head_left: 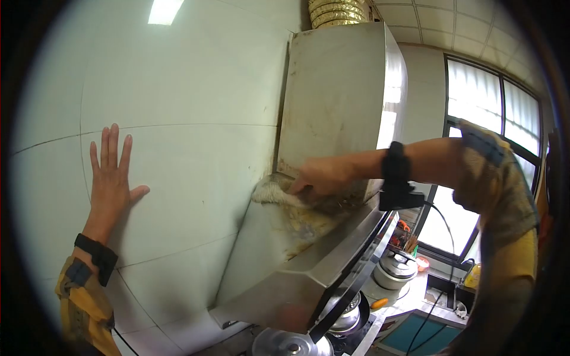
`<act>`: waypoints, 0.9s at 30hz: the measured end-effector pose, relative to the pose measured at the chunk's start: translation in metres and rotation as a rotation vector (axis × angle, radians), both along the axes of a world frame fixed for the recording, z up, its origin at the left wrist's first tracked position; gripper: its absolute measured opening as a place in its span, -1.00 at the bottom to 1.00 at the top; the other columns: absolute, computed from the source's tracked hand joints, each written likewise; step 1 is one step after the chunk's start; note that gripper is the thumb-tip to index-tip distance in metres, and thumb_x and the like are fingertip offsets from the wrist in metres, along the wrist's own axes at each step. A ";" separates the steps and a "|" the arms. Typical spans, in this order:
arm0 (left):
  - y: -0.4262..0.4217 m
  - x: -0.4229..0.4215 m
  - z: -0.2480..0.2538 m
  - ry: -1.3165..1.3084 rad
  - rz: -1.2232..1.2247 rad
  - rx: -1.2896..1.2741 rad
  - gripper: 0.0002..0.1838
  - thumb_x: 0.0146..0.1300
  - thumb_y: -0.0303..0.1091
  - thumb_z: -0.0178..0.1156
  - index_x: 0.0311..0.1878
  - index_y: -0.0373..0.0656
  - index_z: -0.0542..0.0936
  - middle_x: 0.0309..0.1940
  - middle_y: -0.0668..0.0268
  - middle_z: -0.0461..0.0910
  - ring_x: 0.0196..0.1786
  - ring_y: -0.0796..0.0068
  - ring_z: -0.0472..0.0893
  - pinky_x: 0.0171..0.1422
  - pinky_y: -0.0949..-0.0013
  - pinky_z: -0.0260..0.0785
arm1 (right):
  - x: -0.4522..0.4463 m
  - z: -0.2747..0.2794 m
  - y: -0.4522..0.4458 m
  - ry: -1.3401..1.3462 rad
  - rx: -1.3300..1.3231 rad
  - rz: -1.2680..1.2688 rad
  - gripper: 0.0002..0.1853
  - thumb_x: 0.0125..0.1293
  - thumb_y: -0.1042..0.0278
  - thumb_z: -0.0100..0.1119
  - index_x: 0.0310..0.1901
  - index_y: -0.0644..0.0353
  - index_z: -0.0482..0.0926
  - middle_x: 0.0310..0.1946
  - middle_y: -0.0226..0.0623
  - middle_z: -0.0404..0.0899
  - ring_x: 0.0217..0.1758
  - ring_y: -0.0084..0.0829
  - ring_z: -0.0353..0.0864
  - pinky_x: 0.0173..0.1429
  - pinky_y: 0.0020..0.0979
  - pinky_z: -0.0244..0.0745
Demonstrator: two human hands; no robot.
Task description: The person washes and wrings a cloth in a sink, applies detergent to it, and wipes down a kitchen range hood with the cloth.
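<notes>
My left hand [111, 178] lies flat against the white tiled wall [196, 172], fingers spread, holding nothing. At the top of the range hood [267, 255], my right hand [323, 178] presses a pale, fuzzy cloth [276, 193] onto the ledge where the tall duct cover [335, 95] meets the sloping hood. The right fingers are curled and slightly blurred. Brown and yellow grime stains the hood's surface below the cloth. A black strap with a device sits on each wrist, and a cable hangs from the right one.
Under the hood stand a lidded pot [291, 344] and a pan with an orange handle [379, 304]. Farther back, a steel pot [396, 267] sits on the counter near a sink [442, 293]. A gold flexible duct [337, 13] rises above the cover. Windows [475, 89] are at right.
</notes>
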State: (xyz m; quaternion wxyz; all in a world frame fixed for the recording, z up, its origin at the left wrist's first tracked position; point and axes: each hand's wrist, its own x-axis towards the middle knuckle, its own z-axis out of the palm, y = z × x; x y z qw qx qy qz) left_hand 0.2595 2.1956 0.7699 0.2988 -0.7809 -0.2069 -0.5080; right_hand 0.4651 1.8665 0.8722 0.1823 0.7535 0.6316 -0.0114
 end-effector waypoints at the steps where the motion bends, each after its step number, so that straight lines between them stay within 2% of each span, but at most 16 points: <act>1: -0.001 0.001 -0.001 0.000 -0.006 -0.001 0.27 -0.34 0.09 0.46 0.42 -0.10 -0.07 0.45 0.07 -0.26 0.49 0.13 -0.28 0.50 -0.02 -0.39 | -0.017 0.002 -0.013 0.078 0.020 -0.037 -0.57 0.01 0.43 0.17 0.00 0.22 0.52 -0.29 -0.03 0.59 -0.29 -0.18 0.56 -0.16 -0.28 0.42; 5: 0.002 0.002 -0.002 -0.002 -0.018 0.008 0.28 -0.37 0.05 0.48 0.42 -0.08 -0.07 0.45 0.11 -0.26 0.49 0.16 -0.26 0.51 -0.01 -0.37 | -0.038 0.007 -0.046 0.247 0.032 -0.047 -0.51 0.00 0.42 0.20 0.06 0.18 0.50 -0.29 -0.03 0.60 -0.31 -0.21 0.57 -0.18 -0.29 0.42; 8: 0.004 0.004 0.000 -0.009 -0.028 0.018 0.29 -0.40 0.03 0.50 0.42 -0.06 -0.07 0.45 0.14 -0.25 0.49 0.18 -0.25 0.51 -0.01 -0.36 | -0.052 0.019 -0.033 0.085 -0.058 -0.047 -0.55 -0.03 0.45 0.19 0.00 0.19 0.53 -0.28 -0.03 0.60 -0.28 -0.18 0.59 -0.18 -0.29 0.44; 11: 0.006 0.004 -0.004 -0.010 -0.041 0.041 0.30 -0.43 0.02 0.51 0.42 -0.03 -0.07 0.45 0.16 -0.24 0.49 0.20 -0.25 0.51 -0.01 -0.34 | -0.022 0.009 -0.009 -0.091 -0.115 0.089 -0.59 -0.07 0.50 0.16 -0.08 0.19 0.55 -0.31 -0.04 0.60 -0.26 -0.12 0.58 -0.18 -0.25 0.44; 16: 0.005 0.004 -0.002 -0.013 -0.025 0.001 0.30 -0.44 0.00 0.51 0.42 0.01 -0.07 0.45 0.19 -0.24 0.49 0.21 -0.24 0.52 0.00 -0.32 | 0.060 -0.005 0.022 -0.141 0.028 0.143 -0.68 -0.08 0.55 0.11 -0.18 0.28 0.52 -0.37 -0.03 0.58 -0.30 -0.05 0.55 -0.20 -0.19 0.42; 21: 0.011 0.005 -0.005 -0.014 -0.028 0.033 0.37 -0.53 -0.03 0.50 0.43 -0.01 -0.12 0.46 0.17 -0.27 0.49 0.17 -0.24 0.52 0.03 -0.34 | 0.086 -0.003 0.057 -0.185 0.077 0.238 -0.70 -0.04 0.57 0.03 -0.20 0.30 0.57 -0.38 0.05 0.56 -0.27 -0.06 0.54 -0.19 -0.20 0.43; 27: 0.008 0.004 -0.003 -0.010 -0.036 0.042 0.36 -0.55 -0.09 0.48 0.43 0.02 -0.11 0.46 0.21 -0.25 0.49 0.20 -0.22 0.52 0.04 -0.32 | 0.097 -0.009 0.079 -0.220 0.092 0.054 -0.75 -0.10 0.56 0.10 -0.30 0.34 0.58 -0.42 0.01 0.56 -0.29 -0.08 0.54 -0.22 -0.19 0.42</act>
